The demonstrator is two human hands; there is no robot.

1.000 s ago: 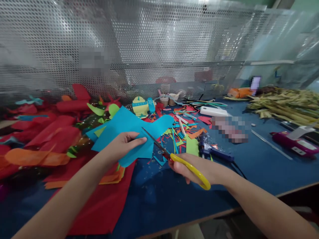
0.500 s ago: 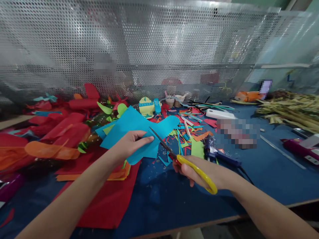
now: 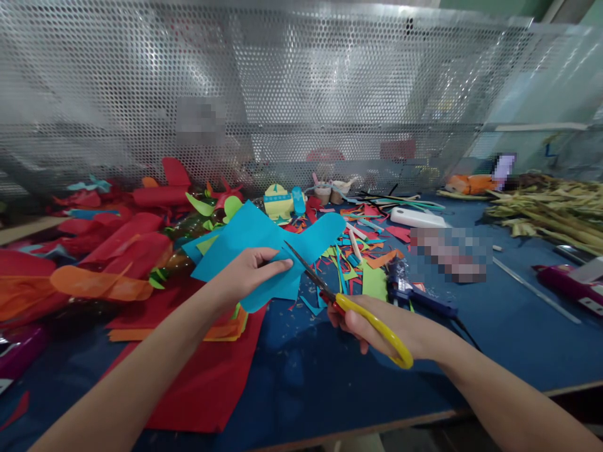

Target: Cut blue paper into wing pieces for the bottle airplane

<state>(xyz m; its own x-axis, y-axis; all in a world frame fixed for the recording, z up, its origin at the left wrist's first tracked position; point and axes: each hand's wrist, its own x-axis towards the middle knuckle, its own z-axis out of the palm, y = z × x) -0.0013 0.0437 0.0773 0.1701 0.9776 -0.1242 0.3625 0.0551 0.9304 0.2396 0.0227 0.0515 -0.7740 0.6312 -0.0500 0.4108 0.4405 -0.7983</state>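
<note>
A sheet of bright blue paper (image 3: 240,242) with curved cut edges is pinched between the thumb and fingers of my left hand (image 3: 252,273). My right hand (image 3: 362,320) grips a pair of scissors (image 3: 377,326) with yellow and red handles. Their dark blades lie across the blue paper, tips close to my left thumb. A rounded lobe of the paper sticks out to the right beyond the blades. Below my left forearm lie red paper sheets (image 3: 211,383) and a small stack of orange paper (image 3: 226,329).
Colourful paper scraps (image 3: 325,251) litter the table's middle. A dark blue glue gun (image 3: 424,296) lies to the right, near a white power strip (image 3: 417,217). Red paper shapes (image 3: 127,245) pile up on the left. Dried husks (image 3: 560,204) lie far right, before a perforated metal screen (image 3: 301,81).
The rounded blue lobe has swung slightly up and to the right. Both hands stay almost where they were, with the scissors still on the paper.
</note>
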